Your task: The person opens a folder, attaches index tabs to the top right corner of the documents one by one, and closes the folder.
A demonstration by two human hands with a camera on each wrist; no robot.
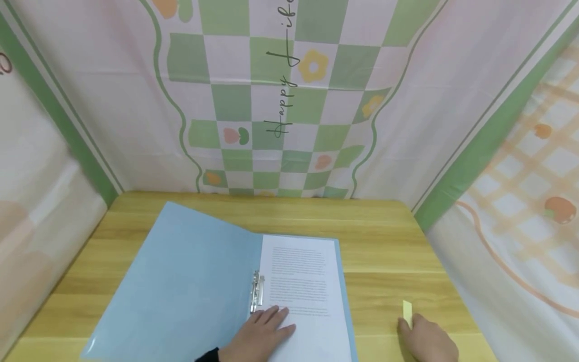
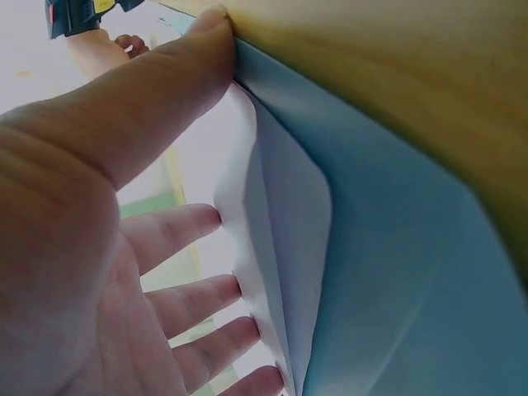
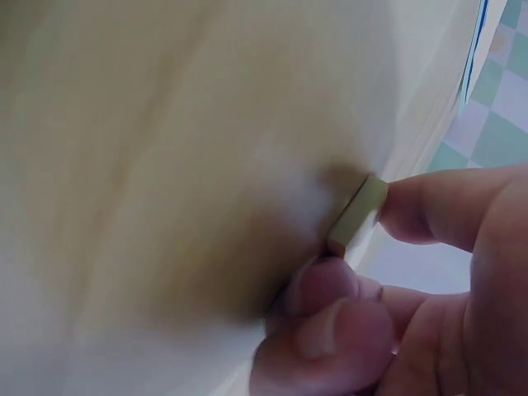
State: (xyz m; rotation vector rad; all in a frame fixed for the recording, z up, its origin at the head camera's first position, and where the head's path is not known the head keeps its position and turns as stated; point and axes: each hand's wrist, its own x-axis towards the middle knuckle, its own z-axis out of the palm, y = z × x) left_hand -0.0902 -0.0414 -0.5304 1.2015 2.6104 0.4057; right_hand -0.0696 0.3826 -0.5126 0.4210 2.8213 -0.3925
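Observation:
A light blue folder (image 1: 181, 281) lies open on the wooden table (image 1: 384, 251). A printed white page (image 1: 303, 281) sits on its right half, beside a metal clip (image 1: 257, 291). My left hand (image 1: 271, 324) rests flat on the page's lower left corner, fingers straight. In the left wrist view the left hand (image 2: 165, 272) touches the page (image 2: 280, 206) edge over the folder (image 2: 396, 272). To the right, my right hand (image 1: 422, 337) pinches a small yellow sticky pad (image 1: 407, 311) standing on the table. The right wrist view shows the right hand (image 3: 355, 239) with thumb and finger on the pad (image 3: 360, 208).
Patterned cloth walls (image 1: 280, 100) with green and pink checks close in the table at the back and on both sides. Bare wood (image 1: 375, 281) lies between the folder and the sticky pad. The table's near edge is out of the head view.

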